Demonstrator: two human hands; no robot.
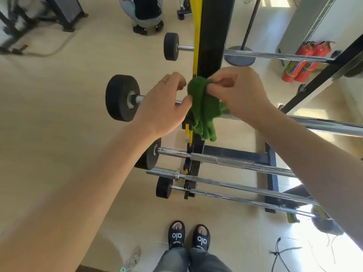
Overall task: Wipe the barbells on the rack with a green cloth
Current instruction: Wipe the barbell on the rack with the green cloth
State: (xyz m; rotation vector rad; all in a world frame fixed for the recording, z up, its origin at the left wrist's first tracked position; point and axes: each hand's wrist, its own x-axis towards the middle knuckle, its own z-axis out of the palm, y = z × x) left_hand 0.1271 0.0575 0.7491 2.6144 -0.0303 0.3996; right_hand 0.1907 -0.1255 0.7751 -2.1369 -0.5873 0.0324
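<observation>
cloth: a crumpled green terry cloth (203,107) hangs in front of the black and yellow upright post of the barbell rack (213,36), its loose end drooping down the post.
right hand: the right hand (238,93) pinches the upper edge of the cloth between thumb and curled fingers, just right of the post.
left hand: the left hand (164,104) sits just left of the post, fingers curled, thumb tip touching the cloth's left edge; a thin ring shows on one finger. i cannot tell whether it grips the bar beneath it.
held-level barbell: a chrome barbell with a thick black round end weight (121,98) runs across the post at hand height; the cloth covers it where it meets the post, and its shaft carries on to the right of the post.
upper barbell: above the hands on the post, another chrome bar with a smaller black round weight (171,46).
lower barbells: below the cloth on the post, three more chrome bars (225,182) stacked, two with black end weights.
floor: pale beige floor (59,114) under the rack.
feet: the person's feet in black slide sandals with white lettering (188,237), at the foot of the post.
beyond the post: two red fire extinguishers (303,61) well to the right; a second person crouching (146,12) behind it to the left.
</observation>
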